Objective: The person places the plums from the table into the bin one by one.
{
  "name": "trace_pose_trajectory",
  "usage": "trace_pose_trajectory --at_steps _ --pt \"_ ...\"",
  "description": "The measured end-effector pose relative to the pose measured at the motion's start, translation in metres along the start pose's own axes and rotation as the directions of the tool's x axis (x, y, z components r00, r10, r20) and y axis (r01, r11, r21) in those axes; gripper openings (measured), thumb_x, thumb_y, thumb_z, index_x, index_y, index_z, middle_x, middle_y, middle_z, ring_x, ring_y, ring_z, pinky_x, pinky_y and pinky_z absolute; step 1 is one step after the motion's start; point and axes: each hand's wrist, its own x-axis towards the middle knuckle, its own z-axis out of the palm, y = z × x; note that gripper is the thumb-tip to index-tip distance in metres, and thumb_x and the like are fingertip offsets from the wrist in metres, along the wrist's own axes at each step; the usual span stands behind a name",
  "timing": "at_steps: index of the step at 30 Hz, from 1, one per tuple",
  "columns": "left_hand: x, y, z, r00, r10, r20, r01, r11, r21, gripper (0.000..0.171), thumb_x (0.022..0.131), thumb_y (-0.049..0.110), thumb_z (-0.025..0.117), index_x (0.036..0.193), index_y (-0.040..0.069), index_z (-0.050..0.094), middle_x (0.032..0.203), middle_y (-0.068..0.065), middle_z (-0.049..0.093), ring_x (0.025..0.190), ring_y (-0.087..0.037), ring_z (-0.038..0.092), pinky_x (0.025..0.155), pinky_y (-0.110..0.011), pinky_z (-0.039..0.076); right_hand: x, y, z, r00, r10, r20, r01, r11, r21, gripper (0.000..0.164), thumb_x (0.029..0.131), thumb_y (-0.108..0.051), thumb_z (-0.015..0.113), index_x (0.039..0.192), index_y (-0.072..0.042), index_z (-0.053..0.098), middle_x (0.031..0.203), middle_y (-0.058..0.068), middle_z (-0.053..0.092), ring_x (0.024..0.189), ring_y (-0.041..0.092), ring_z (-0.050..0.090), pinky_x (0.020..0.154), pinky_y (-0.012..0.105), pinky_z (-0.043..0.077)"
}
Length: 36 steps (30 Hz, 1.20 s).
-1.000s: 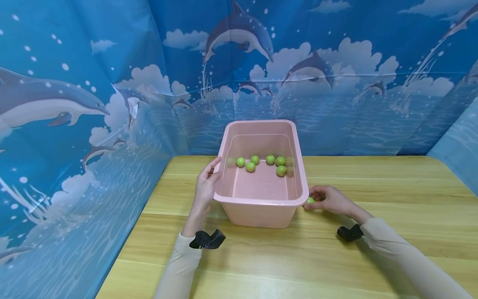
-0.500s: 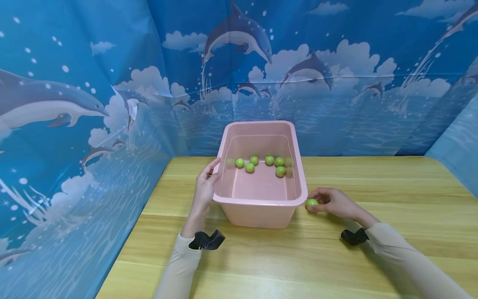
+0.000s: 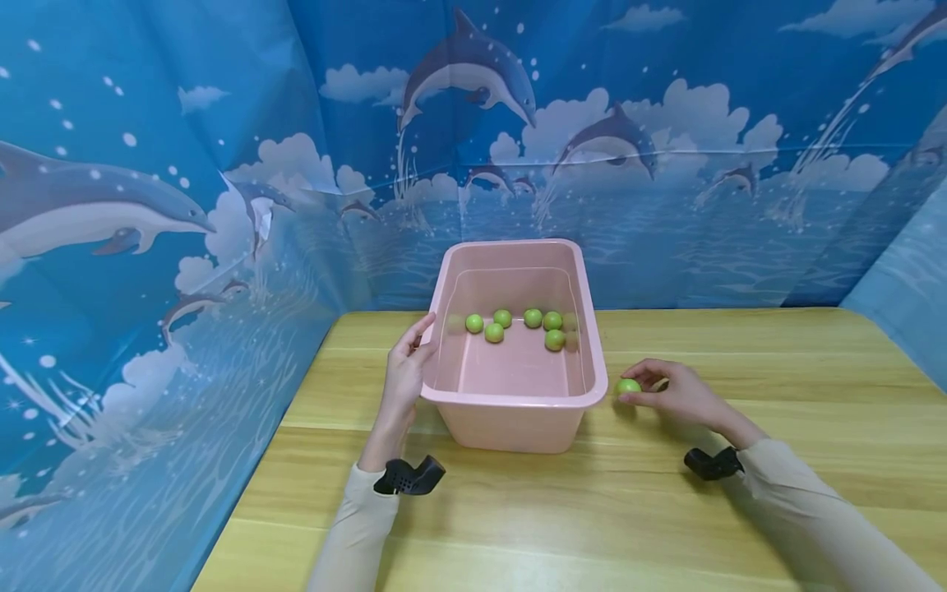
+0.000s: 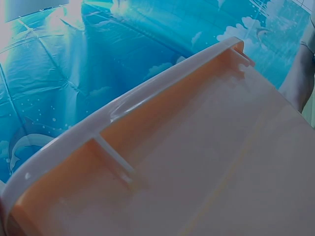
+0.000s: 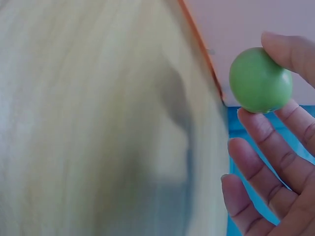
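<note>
A pink plastic tub [image 3: 510, 427] stands upright on the wooden table, with several small round green fruits [image 3: 494, 332] spread over the far part of its floor. My left hand [image 3: 403, 374] grips the tub's left rim. In the left wrist view the tub's side wall [image 4: 206, 137] fills much of the picture, and the hand itself is nearly out of frame. Just right of the tub, my right hand [image 3: 681, 395] pinches another round green fruit [image 5: 260, 81] between thumb and fingertips. The right wrist view shows this fruit smooth and plain, apart from the tub's wall.
Wooden table [image 3: 777, 378] extends around the tub and in front of it. A blue dolphin-print curtain [image 3: 473, 197] hangs behind the table and along its left side. Both wrists wear black cameras [image 3: 410, 477].
My right hand has drawn the green fruit out from beside the tub's near right corner, rightward and then slightly up. The left hand keeps its hold on the rim.
</note>
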Motion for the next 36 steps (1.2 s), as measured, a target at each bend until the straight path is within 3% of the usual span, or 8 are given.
trace_pose_trajectory --at_steps 20,36 --pt "0.001 0.000 -0.001 1.000 -0.006 0.007 0.006 1.000 0.001 0.043 0.096 0.005 0.049 0.139 0.010 0.050 0.099 -0.010 0.043 0.094 -0.022 0.041 0.079 -0.031 0.038 0.002 -0.022 -0.024 0.989 0.013 -0.146 -0.012 1.000 0.006 0.032 0.089 -0.034 0.067 0.111 -0.012 0.065 0.099 0.005 0.061 0.087 0.015 0.054 0.070 0.024 0.046" --pt "0.001 -0.001 0.001 1.000 0.008 0.005 -0.008 1.000 -0.016 0.043 0.095 0.004 0.050 0.138 0.009 0.051 0.096 -0.008 0.043 0.091 -0.020 0.041 0.079 -0.031 0.038 0.011 -0.048 -0.037 0.941 -0.070 -0.332 0.073 0.997 -0.004 0.028 0.090 -0.024 0.067 0.114 -0.012 0.064 0.099 0.003 0.063 0.084 0.011 0.054 0.070 0.023 0.042"
